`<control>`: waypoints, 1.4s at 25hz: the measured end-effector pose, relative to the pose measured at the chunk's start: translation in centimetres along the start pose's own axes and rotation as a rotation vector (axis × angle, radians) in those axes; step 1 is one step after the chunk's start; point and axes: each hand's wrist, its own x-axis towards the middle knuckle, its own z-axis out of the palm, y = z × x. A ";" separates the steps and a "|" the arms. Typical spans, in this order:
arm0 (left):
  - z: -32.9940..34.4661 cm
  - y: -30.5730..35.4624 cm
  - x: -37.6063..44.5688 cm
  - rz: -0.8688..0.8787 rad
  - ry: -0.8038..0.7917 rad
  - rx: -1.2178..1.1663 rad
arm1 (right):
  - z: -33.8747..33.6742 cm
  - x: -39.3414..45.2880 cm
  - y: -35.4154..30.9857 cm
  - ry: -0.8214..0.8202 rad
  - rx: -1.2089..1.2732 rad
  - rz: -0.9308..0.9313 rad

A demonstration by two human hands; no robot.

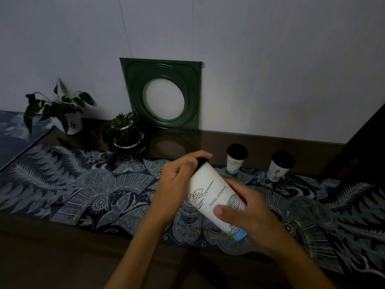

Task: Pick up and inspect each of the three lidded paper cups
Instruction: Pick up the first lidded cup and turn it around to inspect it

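A white paper cup [210, 188] with a black lid and line drawings, printed "Statue of Liberty", is tilted above the patterned cloth, lid pointing away to the upper left. My left hand [177, 184] wraps its lid end. My right hand [243, 211] grips its lower body, thumb on the front; the hand is slightly blurred. Two more lidded cups stand upright behind: the middle cup [235, 159] and the right cup [280, 166], both at the cloth's far edge.
A blue patterned cloth [83, 188] runs across the dark table. Two potted plants [62, 113] [125, 132] stand at the back left. A green square frame [162, 94] with a round opening leans on the wall. Dark furniture [366, 147] rises at right.
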 end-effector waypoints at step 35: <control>-2.5 -5.0 -1.8 -0.177 -0.032 -0.022 | 0.9 2.5 4.6 -0.009 -0.107 -0.010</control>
